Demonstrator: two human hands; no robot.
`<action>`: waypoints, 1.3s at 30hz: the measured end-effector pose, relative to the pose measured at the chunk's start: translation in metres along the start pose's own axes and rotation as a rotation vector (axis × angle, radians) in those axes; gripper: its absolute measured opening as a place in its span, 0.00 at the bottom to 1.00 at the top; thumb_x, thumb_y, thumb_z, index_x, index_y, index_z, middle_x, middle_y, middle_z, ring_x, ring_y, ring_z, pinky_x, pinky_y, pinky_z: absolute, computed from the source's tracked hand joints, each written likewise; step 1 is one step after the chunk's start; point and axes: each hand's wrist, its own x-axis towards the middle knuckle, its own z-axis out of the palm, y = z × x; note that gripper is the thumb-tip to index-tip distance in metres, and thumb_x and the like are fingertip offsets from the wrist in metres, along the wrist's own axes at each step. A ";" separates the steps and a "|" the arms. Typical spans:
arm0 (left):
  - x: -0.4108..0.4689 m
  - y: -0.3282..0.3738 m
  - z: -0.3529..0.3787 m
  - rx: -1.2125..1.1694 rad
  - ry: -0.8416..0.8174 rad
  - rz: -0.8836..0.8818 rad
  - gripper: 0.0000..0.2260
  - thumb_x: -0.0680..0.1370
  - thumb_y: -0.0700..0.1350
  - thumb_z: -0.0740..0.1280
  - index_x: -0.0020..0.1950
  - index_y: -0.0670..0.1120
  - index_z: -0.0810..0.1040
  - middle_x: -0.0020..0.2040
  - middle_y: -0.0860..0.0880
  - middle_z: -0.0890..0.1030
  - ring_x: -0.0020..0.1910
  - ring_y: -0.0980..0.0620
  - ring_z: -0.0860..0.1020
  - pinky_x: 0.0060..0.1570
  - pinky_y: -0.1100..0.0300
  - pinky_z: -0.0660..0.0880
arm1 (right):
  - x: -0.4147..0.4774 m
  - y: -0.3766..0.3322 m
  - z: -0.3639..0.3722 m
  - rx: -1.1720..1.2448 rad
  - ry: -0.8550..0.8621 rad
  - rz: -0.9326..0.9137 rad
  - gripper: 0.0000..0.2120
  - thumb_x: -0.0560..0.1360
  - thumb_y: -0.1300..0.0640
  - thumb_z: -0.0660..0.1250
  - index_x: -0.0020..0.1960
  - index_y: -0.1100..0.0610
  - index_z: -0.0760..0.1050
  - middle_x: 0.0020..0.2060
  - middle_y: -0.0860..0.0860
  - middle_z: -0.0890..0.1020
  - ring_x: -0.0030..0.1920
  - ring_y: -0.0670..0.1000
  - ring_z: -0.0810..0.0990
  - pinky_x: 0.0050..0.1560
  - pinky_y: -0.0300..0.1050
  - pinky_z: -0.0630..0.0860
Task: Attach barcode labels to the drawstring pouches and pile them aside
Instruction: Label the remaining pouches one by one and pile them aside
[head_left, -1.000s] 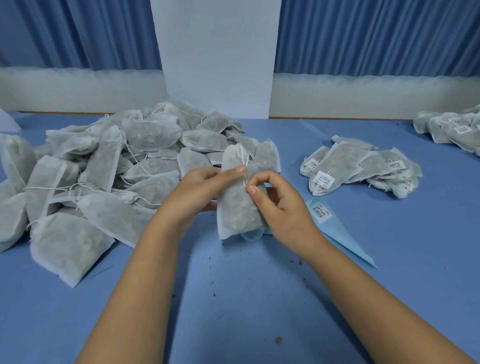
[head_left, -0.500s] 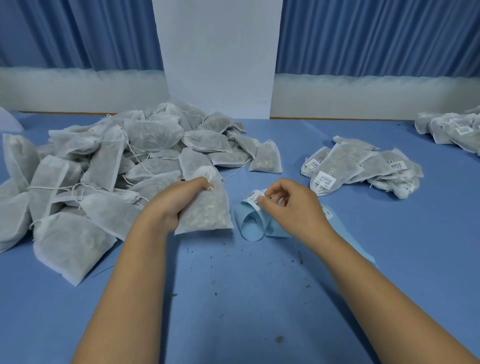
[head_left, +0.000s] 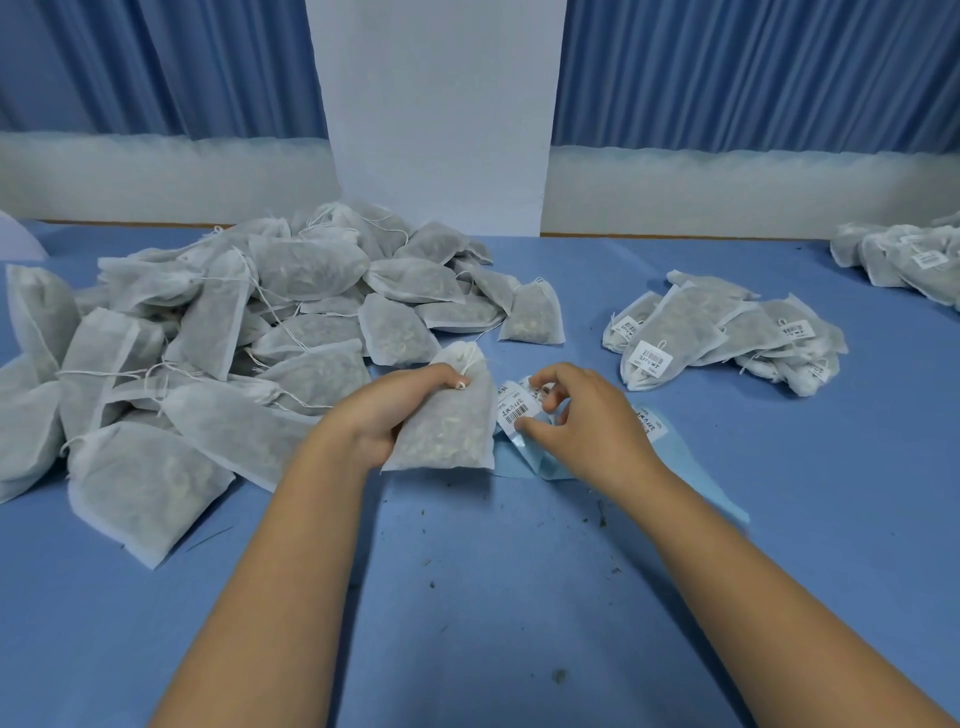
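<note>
My left hand (head_left: 387, 410) grips a white drawstring pouch (head_left: 452, 421) filled with dried herbs, holding it by its left side and gathered top just above the table. Right beside it, my right hand (head_left: 576, 415) pinches the curled blue backing strip (head_left: 524, 457) that carries white barcode labels (head_left: 514, 408); thumb and fingers close on the strip at a label. A big heap of unlabelled pouches (head_left: 234, 332) lies to the left. A small pile of labelled pouches (head_left: 722, 338) lies to the right.
The blue table (head_left: 493, 597) has dried-herb crumbs scattered in front of me. Another group of labelled pouches (head_left: 909, 260) sits at the far right edge. A white pillar (head_left: 436, 114) and blue curtains stand behind the table.
My left hand lowered the pouch from upright in front of me down to the table. My right hand let go of its drawstring and moved onto the label strip.
</note>
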 end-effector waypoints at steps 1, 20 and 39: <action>0.000 0.000 0.000 -0.014 -0.007 0.002 0.05 0.76 0.43 0.69 0.50 0.43 0.82 0.43 0.45 0.84 0.40 0.47 0.82 0.47 0.54 0.78 | 0.000 0.000 0.000 0.013 -0.002 -0.009 0.15 0.71 0.53 0.75 0.55 0.48 0.75 0.40 0.43 0.73 0.39 0.42 0.71 0.38 0.37 0.65; -0.001 0.000 -0.002 -0.179 -0.075 -0.012 0.22 0.77 0.44 0.65 0.71 0.39 0.75 0.56 0.43 0.79 0.41 0.51 0.81 0.34 0.62 0.78 | -0.003 -0.008 -0.002 0.224 0.082 -0.148 0.13 0.70 0.57 0.76 0.53 0.47 0.82 0.43 0.45 0.80 0.39 0.46 0.78 0.45 0.32 0.73; 0.001 -0.001 -0.006 -0.140 -0.070 0.013 0.07 0.77 0.43 0.68 0.52 0.44 0.82 0.45 0.46 0.84 0.41 0.49 0.83 0.41 0.58 0.80 | -0.007 -0.024 -0.022 0.820 0.352 -0.136 0.09 0.74 0.61 0.69 0.43 0.47 0.82 0.39 0.48 0.80 0.37 0.46 0.75 0.42 0.38 0.73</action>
